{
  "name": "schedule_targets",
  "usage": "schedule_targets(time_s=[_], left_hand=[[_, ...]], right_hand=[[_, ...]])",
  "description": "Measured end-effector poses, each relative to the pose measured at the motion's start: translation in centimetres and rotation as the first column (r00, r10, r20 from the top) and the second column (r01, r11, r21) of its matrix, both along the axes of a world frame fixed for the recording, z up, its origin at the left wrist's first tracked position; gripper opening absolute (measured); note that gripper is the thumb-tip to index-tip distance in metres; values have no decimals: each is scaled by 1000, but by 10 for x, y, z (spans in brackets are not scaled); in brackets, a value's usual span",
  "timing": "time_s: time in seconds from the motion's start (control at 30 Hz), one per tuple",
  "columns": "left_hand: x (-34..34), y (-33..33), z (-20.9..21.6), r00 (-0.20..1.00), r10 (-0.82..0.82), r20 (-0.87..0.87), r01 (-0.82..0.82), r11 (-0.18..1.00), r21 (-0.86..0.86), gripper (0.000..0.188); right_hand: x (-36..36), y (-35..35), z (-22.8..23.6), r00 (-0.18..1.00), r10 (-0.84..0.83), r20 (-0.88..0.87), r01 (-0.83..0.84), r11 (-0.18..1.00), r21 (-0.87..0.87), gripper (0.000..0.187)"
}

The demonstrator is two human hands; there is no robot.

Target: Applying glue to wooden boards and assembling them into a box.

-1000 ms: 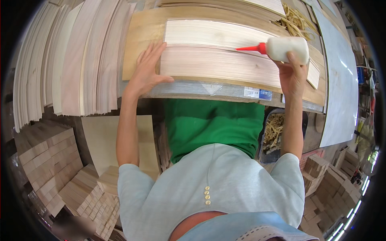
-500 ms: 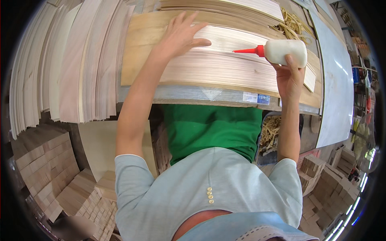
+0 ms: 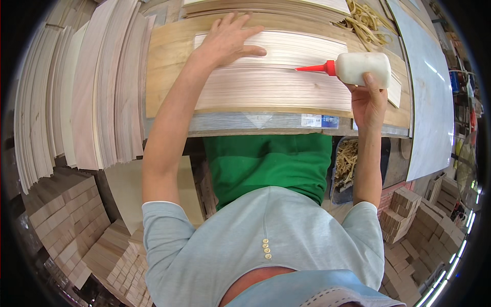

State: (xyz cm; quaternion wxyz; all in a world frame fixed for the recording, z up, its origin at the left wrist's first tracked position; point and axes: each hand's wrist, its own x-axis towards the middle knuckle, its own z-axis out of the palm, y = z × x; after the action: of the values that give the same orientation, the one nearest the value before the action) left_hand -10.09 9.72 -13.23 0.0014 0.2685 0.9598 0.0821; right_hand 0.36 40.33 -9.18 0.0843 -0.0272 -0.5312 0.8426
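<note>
**Two hands on the veneer, one pressing, one holding glue**

Two hands work over a stack of pale veneer sheets (image 3: 271, 84) lying on a wooden board (image 3: 163, 66) on the desk (image 3: 245, 123). The left hand (image 3: 230, 38) lies flat and spread wide, palm down on the sheets at about 11 o'clock from the picture's centre, fingers fanned toward 12 o'clock. The right hand (image 3: 369, 100), at about 2 o'clock, is wrapped around a white glue bottle (image 3: 364, 68), gripping it from below with the thumb up on its side. The bottle lies on its side, its red nozzle (image 3: 317, 67) pointing toward 9 o'clock, the tip just over the sheets between the two hands; whether it touches the wood cannot be told.

At 12 o'clock more thin sheets (image 3: 266, 6) are stacked beyond the board, with a tangle of rubber bands (image 3: 365, 20) at 1 o'clock. Long veneer strips (image 3: 76, 102) lean in rows at 9 o'clock. A large pale panel (image 3: 429, 102) stands at 3 o'clock. Small wooden blocks (image 3: 66, 225) are piled at 8 o'clock, and more at 4 o'clock.
</note>
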Motion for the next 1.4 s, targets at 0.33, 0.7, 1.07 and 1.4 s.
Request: schedule_targets(time_s=[0.33,0.7,1.07,1.4], left_hand=[[60,-83,14,981,181,62,-191,900,392,78],[145,-91,-7,935,328,137,-354,835,421,103],[146,-93,-13,930,346,126,-358,771,527,115],[145,-89,-8,917,372,147,-393,770,502,112]], right_hand=[[-8,-22,1,999,35,-8,-35,999,4,43],[-50,-162,-20,938,339,-74,-334,940,68,44],[-50,-198,-14,952,302,-53,-280,925,257,54],[-47,-177,-21,947,300,-113,-261,927,268,49]])
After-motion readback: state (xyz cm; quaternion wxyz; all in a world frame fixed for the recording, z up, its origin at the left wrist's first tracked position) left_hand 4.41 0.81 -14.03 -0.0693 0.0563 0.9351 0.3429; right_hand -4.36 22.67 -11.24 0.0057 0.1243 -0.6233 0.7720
